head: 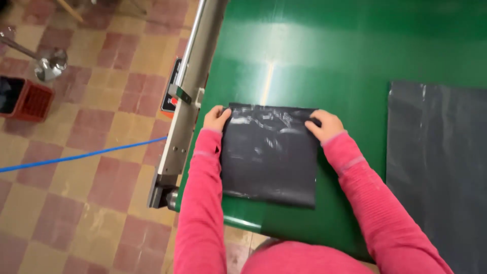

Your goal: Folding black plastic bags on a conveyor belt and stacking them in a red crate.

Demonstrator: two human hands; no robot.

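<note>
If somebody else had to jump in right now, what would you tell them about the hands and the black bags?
Left hand: grips the far left corner of the folded black bag.
Right hand: grips its far right corner.
The bag lies flat on the green table, near the front edge, already folded into a small rectangle.
A second black sheet lies spread out, unfolded and untouched, to the right.
Done: the small bag looks folded. Left: probably the spread sheet.

A folded bag (269, 155) is laid on the counter (324, 56), between the left hand (216, 118) and right hand (325, 125). A flat sheet (439, 167) is spread to its right.
</note>
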